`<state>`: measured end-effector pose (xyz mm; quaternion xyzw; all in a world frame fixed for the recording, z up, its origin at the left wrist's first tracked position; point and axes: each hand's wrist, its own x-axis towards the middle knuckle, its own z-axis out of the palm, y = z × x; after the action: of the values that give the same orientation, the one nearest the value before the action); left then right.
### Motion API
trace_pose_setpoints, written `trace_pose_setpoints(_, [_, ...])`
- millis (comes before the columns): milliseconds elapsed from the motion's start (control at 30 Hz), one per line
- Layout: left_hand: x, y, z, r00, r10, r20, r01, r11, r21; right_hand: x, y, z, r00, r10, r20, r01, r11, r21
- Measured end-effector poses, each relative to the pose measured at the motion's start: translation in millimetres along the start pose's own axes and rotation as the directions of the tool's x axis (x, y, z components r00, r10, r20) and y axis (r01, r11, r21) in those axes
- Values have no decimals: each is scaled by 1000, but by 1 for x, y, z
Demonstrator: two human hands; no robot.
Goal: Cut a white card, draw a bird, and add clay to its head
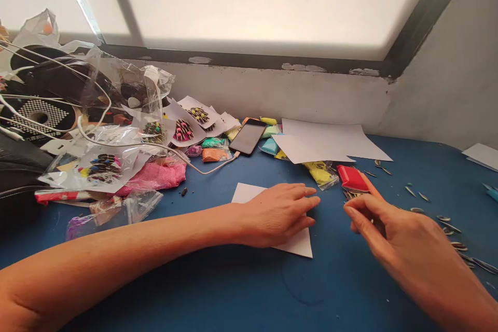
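Observation:
My left hand (282,215) lies palm down, fingers stretched out, over a small white sheet of paper (249,192) on the blue table; it covers most of the sheet. To the right, my right hand (392,233) is raised with curled fingers, thumb and forefinger pressed together. What they hold, if anything, is too hidden to make out. Just beyond its fingertips lies a red packet (352,179), with some striped seeds partly showing below it. An orange strip-like thing (372,187) rests against the packet. Loose sunflower seeds (459,246) are scattered past my right hand.
At the back a phone (248,136) sits on coloured clay packets, plugged into a white cable (155,144). Large white sheets (327,140) lie beside it. Papers with seed-and-clay figures (182,129), plastic bags and a pink bag (155,175) crowd the left.

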<state>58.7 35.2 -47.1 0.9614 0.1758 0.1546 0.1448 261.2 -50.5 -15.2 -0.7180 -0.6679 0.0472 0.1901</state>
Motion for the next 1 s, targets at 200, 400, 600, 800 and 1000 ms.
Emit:
trace_pose_setpoints(200, [-5,-2,13,998,7,61,-15,991,135,7,3,-26,973,178,146,-101,900,-424])
trace_pose_setpoints(400, [1,-14,5,984,-181,-1,177,958,226,6,11,-27,947,228,228,-83,855,-511])
trace_pose_setpoints(600, [-2,-18,-5,985,-163,52,151,971,184,8,11,-18,945,185,270,-19,854,-519])
trace_pose_setpoints(800, [-5,-18,8,983,-179,36,169,969,182,7,8,-17,965,100,243,17,898,-439])
trace_pose_setpoints(1000, [-2,-23,-4,977,-201,69,196,978,68,4,6,-14,965,-31,262,59,993,-99])
